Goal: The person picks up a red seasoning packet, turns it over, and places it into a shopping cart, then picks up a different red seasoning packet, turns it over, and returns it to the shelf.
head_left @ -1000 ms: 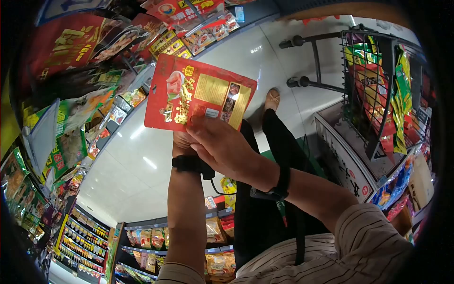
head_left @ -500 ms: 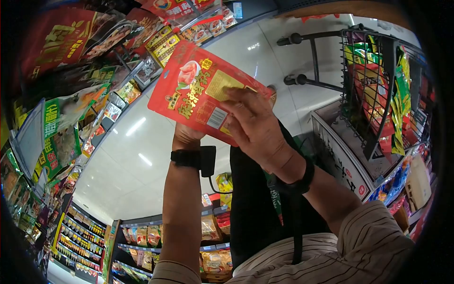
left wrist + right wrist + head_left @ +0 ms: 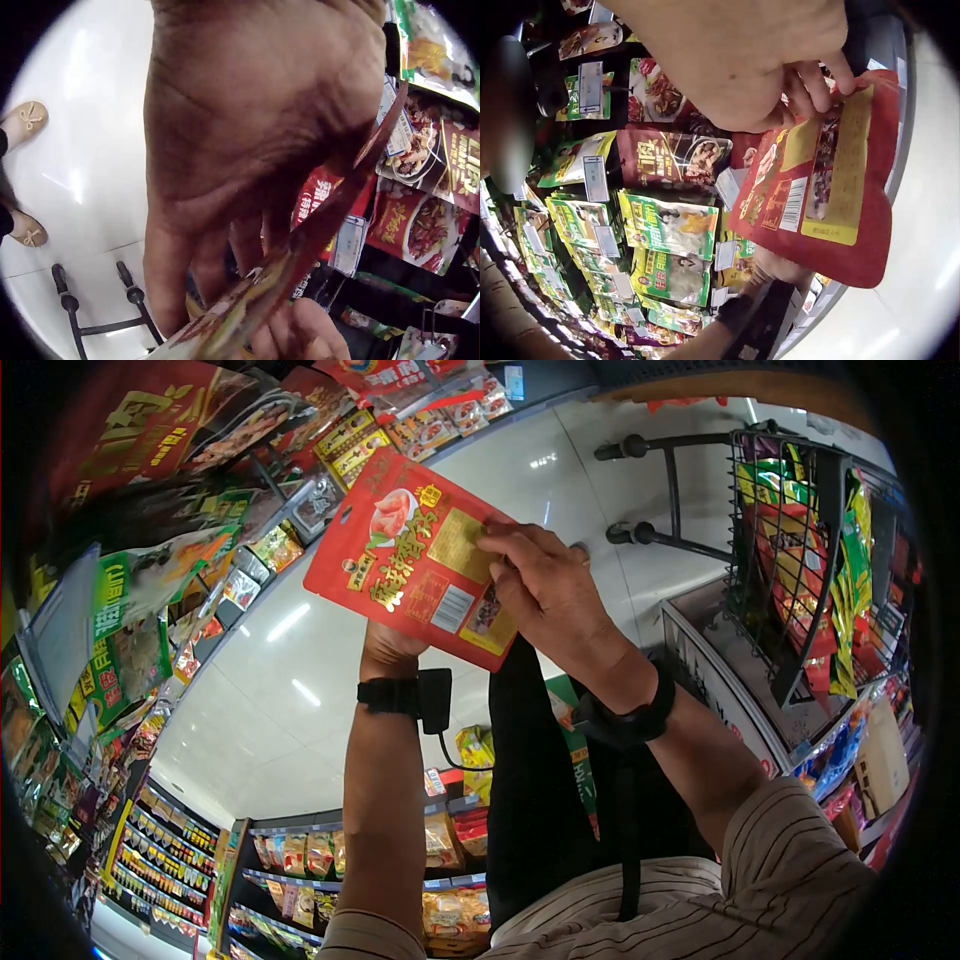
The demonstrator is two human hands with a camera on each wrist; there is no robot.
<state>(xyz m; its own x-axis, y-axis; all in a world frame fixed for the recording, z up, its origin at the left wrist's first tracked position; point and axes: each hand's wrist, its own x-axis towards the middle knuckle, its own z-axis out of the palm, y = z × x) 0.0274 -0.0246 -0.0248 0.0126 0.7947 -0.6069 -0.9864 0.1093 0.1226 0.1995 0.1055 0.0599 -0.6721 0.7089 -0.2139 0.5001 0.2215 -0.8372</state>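
Observation:
A flat red seasoning packet (image 3: pixel 395 565) with gold text panels and a barcode is held up, printed face upward in the head view. My left hand (image 3: pixel 262 112) supports it from underneath. In the left wrist view the fingers reach behind the packet, seen nearly edge-on there; in the head view most of this hand is hidden. My right hand (image 3: pixel 555 595) lies over the packet's right side, with bent fingertips and thumb on the printed face near a gold panel. The right wrist view has those fingers (image 3: pixel 814 86) at the packet's upper part, close to the barcode.
Racks of hanging food packets (image 3: pixel 130 610) line the left side. A black wire shopping cart (image 3: pixel 785 560) with several packets inside stands at upper right on the pale tiled floor (image 3: pixel 250 730). Lower shelves (image 3: pixel 300 860) hold more goods. A white box (image 3: pixel 710 680) sits below the cart.
My right hand has moved from over the left wrist to the packet's right side, onto its printed face. The packet has tilted clockwise and shifted slightly, with the left hand still beneath it.

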